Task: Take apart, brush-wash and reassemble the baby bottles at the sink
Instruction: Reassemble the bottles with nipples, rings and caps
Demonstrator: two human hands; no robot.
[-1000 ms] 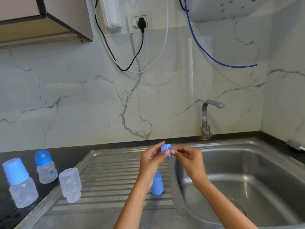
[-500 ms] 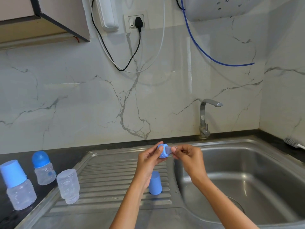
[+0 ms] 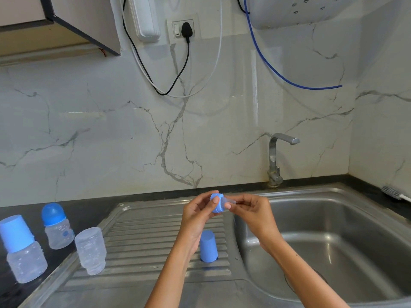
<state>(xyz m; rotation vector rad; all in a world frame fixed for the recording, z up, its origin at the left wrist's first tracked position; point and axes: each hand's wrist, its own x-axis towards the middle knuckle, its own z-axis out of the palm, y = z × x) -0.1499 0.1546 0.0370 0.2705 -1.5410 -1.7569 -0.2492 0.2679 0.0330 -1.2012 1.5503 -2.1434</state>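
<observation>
1. The blue collar ring [image 3: 216,203] is partly covered by the left hand [image 3: 199,215], whose fingers hide its near side
2. The clear teat [image 3: 230,200] is mostly hidden by the right hand [image 3: 251,213]; its shape is hard to make out
3. The blue cap [image 3: 208,246] on the drainboard [image 3: 138,245] has its left edge behind the left wrist
4. The brush [image 3: 393,193] is cut off by the right edge
5. The sink's [image 3: 333,196] drain is partly hidden by the right forearm
</observation>
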